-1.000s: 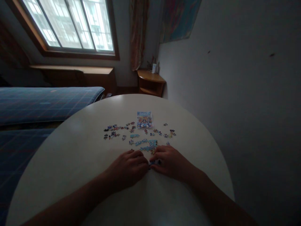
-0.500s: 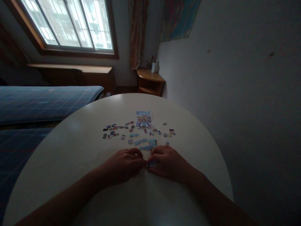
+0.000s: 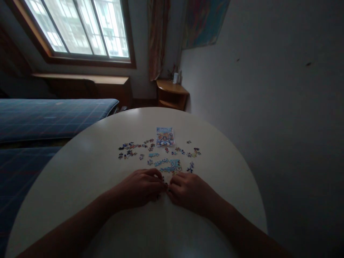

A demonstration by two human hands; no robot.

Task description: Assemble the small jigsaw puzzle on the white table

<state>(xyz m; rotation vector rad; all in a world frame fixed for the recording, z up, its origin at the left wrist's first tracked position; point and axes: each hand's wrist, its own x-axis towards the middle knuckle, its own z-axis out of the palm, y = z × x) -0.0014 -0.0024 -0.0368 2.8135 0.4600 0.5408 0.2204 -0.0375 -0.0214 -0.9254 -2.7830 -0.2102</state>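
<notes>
My left hand (image 3: pixel 141 188) and my right hand (image 3: pixel 189 190) rest on the round white table (image 3: pixel 88 186), fingertips meeting in a pinch near its middle. Both are closed on small jigsaw pieces that are mostly hidden between the fingers. Just beyond the fingers lies a partly joined light-blue puzzle section (image 3: pixel 169 165). Loose puzzle pieces (image 3: pixel 130 150) are scattered to the left, and more loose pieces (image 3: pixel 192 152) lie to the right. A small printed picture card (image 3: pixel 165 136) lies flat behind them.
A white wall (image 3: pixel 268 89) runs close along the table's right side. A blue plaid bed (image 3: pixel 48 118) lies to the left. A wooden corner shelf (image 3: pixel 172 94) and a window (image 3: pixel 77 28) stand at the back.
Both hands have shifted slightly left and closer together. The small piece visible under the right fingers before is now covered, and a few dark pieces show to the right of the blue section.
</notes>
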